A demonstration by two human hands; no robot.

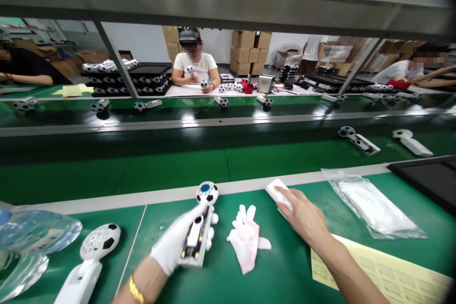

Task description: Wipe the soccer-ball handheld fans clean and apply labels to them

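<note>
My left hand [173, 242], in a white glove, is closed around a handheld fan [193, 240] with a black-and-white football-patterned head. The fan's handle is open on its upper side, showing the parts inside. Over the green worktop, my bare right hand [305, 216] grips a smooth white rectangular piece [277, 190]; its exact kind is unclear. Between my hands lies a loose white glove [246, 237] with pinkish stains. Another football fan [98, 244] with a white handle rests to the left of my left hand.
Clear plastic bottles [39, 230] are at the left edge. On the right are a bag of white material [374, 204], a yellow printed sheet [377, 266] and a black tray [431, 175]. Several fans lie along the green conveyor [178, 159]. Across it sits a co-worker [194, 64].
</note>
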